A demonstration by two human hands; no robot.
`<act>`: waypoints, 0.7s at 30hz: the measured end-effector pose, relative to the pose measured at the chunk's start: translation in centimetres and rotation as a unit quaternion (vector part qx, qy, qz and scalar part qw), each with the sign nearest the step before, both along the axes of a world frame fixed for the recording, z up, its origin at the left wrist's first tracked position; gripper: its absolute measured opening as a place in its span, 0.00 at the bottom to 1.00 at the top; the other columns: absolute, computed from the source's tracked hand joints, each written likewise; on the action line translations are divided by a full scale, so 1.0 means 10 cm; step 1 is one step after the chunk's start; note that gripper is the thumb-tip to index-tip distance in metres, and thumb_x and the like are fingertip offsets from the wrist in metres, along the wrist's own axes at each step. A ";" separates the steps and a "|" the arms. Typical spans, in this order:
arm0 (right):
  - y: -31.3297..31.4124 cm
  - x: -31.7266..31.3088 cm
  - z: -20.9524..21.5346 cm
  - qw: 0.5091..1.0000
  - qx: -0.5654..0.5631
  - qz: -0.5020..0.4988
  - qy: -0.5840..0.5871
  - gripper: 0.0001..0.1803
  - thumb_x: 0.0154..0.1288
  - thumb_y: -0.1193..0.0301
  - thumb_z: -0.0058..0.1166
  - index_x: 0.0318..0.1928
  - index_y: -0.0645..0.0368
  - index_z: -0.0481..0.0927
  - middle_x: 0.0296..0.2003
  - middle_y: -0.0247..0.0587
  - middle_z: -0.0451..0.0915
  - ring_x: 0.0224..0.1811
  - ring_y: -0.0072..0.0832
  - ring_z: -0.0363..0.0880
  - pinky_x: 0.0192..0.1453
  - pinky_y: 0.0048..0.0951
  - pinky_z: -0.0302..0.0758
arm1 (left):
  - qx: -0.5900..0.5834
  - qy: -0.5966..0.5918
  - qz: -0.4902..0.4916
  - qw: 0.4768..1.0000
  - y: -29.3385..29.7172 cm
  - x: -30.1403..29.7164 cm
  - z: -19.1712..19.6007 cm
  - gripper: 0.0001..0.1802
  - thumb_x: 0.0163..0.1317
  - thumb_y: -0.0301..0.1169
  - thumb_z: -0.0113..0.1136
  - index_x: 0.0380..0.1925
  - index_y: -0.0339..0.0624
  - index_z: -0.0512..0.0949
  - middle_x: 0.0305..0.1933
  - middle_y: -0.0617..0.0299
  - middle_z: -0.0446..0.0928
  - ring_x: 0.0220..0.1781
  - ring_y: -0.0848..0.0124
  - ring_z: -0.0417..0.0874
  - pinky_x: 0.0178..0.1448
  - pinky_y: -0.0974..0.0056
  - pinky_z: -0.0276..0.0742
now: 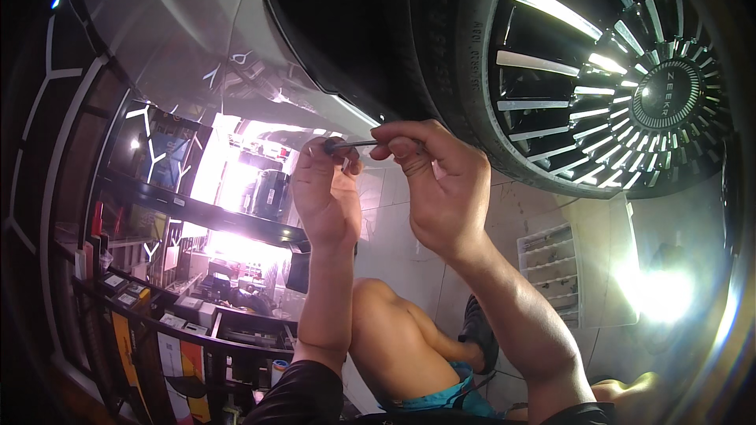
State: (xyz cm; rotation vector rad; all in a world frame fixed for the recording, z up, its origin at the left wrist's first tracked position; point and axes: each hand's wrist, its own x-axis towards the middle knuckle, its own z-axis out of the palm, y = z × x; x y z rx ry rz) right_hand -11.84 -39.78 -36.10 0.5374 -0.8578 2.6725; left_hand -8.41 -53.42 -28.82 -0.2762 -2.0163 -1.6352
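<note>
Pale tiled floor (394,224) spreads below me, with shelves (181,205) on the left, a car wheel (606,90) at upper right and a white case (610,267) beneath it. I have a thin metal rod (358,143) in mid-air, level between both hands: the left hand (327,193) pinches its dark end, while the right hand (449,181) grips the other with thumb and forefinger. Both grips look fingertip-light to me, so a slip could drop it onto the tiles; a careless rightward swing could scratch the wheel.
</note>
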 end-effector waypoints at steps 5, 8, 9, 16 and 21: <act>0.03 0.01 0.00 0.995 -0.001 0.073 -0.065 0.14 0.79 0.69 0.57 0.44 0.71 0.85 0.39 0.45 0.87 0.40 0.24 0.86 0.44 0.26 0.81 | -0.055 0.025 -0.013 0.998 -0.01 -0.06 -0.05 0.10 0.78 0.37 0.60 0.48 0.42 0.79 0.44 0.62 0.82 0.43 0.72 0.78 0.50 0.63 0.70; 0.00 0.01 0.02 0.980 -0.098 0.127 -0.120 0.15 0.79 0.68 0.57 0.44 0.71 0.84 0.39 0.46 0.88 0.40 0.25 0.87 0.41 0.26 0.82 | -0.020 0.025 -0.034 0.999 0.01 -0.09 -0.13 0.11 0.78 0.38 0.59 0.48 0.42 0.79 0.45 0.61 0.82 0.43 0.72 0.78 0.50 0.64 0.71; -0.03 0.01 0.04 0.971 -0.145 0.139 -0.129 0.15 0.79 0.67 0.57 0.44 0.71 0.84 0.40 0.47 0.88 0.41 0.26 0.87 0.40 0.26 0.83 | 0.005 0.025 -0.037 0.999 0.02 -0.09 -0.15 0.11 0.78 0.38 0.58 0.48 0.42 0.79 0.45 0.61 0.82 0.44 0.72 0.78 0.50 0.64 0.71; -0.12 0.11 0.07 0.962 -0.205 0.148 -0.099 0.14 0.80 0.69 0.55 0.52 0.71 0.82 0.42 0.49 0.88 0.43 0.26 0.88 0.40 0.25 0.83 | 0.189 -0.031 -0.116 0.975 0.09 -0.19 -0.16 0.11 0.80 0.37 0.55 0.54 0.46 0.77 0.46 0.64 0.84 0.49 0.72 0.81 0.53 0.63 0.75; -0.03 0.05 0.04 0.983 -0.130 0.103 -0.077 0.11 0.80 0.75 0.52 0.53 0.71 0.82 0.41 0.46 0.89 0.39 0.24 0.86 0.41 0.24 0.82 | 0.035 0.028 -0.079 0.996 0.03 -0.34 -0.12 0.11 0.78 0.34 0.59 0.52 0.40 0.78 0.46 0.60 0.85 0.46 0.69 0.83 0.54 0.62 0.76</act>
